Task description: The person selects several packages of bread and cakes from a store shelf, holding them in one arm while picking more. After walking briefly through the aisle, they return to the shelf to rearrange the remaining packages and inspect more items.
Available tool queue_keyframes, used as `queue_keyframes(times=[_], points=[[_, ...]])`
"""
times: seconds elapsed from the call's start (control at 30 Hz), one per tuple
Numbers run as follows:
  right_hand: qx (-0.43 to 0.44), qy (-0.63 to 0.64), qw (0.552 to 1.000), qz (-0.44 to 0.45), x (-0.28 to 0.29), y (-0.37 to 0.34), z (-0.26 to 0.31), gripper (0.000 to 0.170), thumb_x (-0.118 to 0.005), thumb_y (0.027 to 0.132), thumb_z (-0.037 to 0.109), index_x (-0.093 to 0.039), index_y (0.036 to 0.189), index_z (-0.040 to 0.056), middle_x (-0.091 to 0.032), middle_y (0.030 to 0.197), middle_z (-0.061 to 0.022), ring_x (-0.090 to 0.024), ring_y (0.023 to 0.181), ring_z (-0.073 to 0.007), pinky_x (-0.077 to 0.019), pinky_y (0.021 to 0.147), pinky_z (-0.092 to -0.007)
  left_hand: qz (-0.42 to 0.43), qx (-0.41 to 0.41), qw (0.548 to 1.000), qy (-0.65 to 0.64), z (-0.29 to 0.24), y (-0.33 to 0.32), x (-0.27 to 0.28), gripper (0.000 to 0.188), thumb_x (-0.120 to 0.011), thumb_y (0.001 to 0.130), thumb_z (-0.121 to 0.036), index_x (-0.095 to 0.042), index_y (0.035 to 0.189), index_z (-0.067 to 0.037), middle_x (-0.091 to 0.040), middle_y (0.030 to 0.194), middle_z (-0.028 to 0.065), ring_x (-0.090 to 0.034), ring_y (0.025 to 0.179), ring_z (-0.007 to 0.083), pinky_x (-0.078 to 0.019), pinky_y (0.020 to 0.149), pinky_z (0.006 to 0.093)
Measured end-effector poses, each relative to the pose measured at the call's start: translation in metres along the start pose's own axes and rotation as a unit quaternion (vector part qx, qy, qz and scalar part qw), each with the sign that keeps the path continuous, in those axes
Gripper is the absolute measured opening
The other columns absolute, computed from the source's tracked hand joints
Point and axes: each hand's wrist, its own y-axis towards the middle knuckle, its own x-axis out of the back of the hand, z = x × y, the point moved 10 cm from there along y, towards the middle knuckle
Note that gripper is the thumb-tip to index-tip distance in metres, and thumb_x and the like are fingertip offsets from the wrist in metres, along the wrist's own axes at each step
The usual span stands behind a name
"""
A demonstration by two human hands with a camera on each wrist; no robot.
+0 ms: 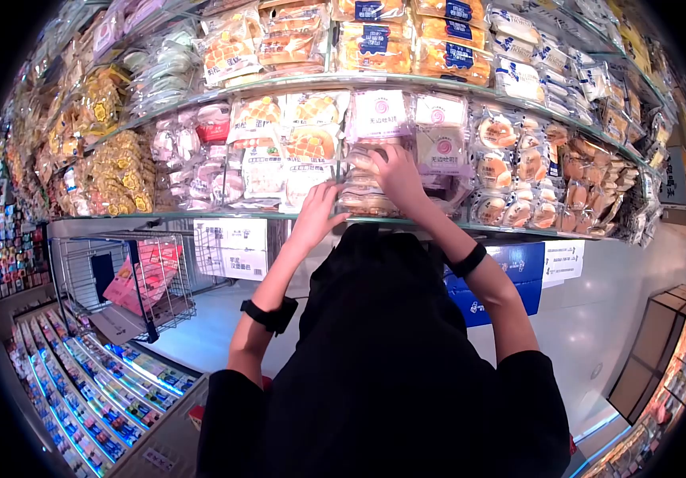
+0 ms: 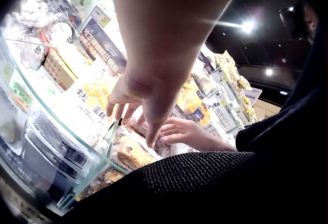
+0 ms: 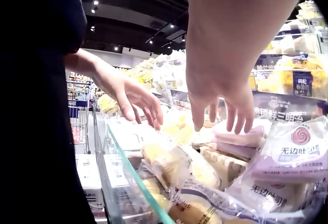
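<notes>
In the head view a stack of wrapped bread lies at the shelf's front, between waffle-pattern packs and white-and-purple toast packs. My right hand reaches over the stack, fingers bent down at its upper packs. Just left of it, my left hand is held at the shelf edge with fingers spread. In the right wrist view the right hand's fingers hang at a pinkish pack; contact is unclear. The left wrist view shows the left hand with loose fingers above wrapped bread.
A glass shelf edge runs in front of the packs, with another shelf of bread above. A wire cart holding a pink item stands at the left. Below the shelf are a white carton and a blue box.
</notes>
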Motion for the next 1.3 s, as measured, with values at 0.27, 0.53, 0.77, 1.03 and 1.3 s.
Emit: queue_keyframes(times=[0.27,0.53,0.77,1.03,1.3], points=[[-0.261,-0.038,0.95,-0.165,0.095,-0.037,-0.098,0.041,-0.066,0.07,0.013,-0.05,0.107,0.0011,-0.052,0.101,-0.0165,-0.048,0.097,-0.0329,-0.0404,0.082,-0.0381,-0.04,0.024,0.994,-0.096,-0.009,0.007,0.011,0.042,-0.064,0.077,-0.019,-0.048,0.113,-0.005,-0.049,0.109,0.0125,-0.046,0.106,0.0286,-0.037,0.091,0.0344],[-0.466,0.204,0.85,-0.135,0.049,-0.055,-0.184,0.062,-0.078,0.059,0.022,-0.047,0.106,-0.0045,-0.061,0.087,-0.021,-0.06,0.079,-0.0342,-0.0461,0.071,-0.0383,0.064,0.056,0.914,-0.396,-0.014,0.094,-0.074,0.032,-0.062,0.08,-0.011,-0.05,0.108,-0.003,-0.055,0.098,0.0054,-0.054,0.093,0.013,-0.0445,0.08,0.0264],[-0.472,0.239,0.826,-0.194,0.117,-0.067,-0.167,0.038,-0.072,0.067,0.027,-0.06,0.087,-0.0029,-0.062,0.075,-0.012,-0.058,0.063,-0.0189,-0.0455,0.058,-0.0284,0.079,0.178,0.926,-0.323,0.018,0.132,-0.129,0.051,-0.073,0.069,-0.026,-0.049,0.102,0.004,-0.056,0.087,0.0087,-0.055,0.076,0.0135,-0.0459,0.067,0.0252],[-0.459,0.469,0.685,-0.316,0.16,-0.144,-0.19,0.028,-0.065,0.077,0.01,-0.057,0.1,-0.0039,-0.062,0.089,-0.0086,-0.056,0.076,-0.012,-0.0433,0.07,-0.0246,0.12,0.258,0.931,-0.23,0.004,0.152,-0.159,0.078,-0.079,0.055,-0.039,-0.048,0.107,0.012,-0.055,0.106,0.0251,-0.055,0.097,0.0325,-0.0434,0.083,0.0357],[-0.453,0.555,0.593,-0.367,0.178,-0.189,-0.187,0.028,-0.061,0.08,0.007,-0.055,0.105,-0.0045,-0.061,0.097,-0.0088,-0.058,0.085,-0.0136,-0.0459,0.074,-0.0265,0.024,0.237,0.925,-0.295,0.003,0.146,-0.15,0.058,-0.078,0.056,-0.028,-0.055,0.103,-0.002,-0.059,0.09,0.0179,-0.056,0.089,0.0308,-0.044,0.073,0.0374]])
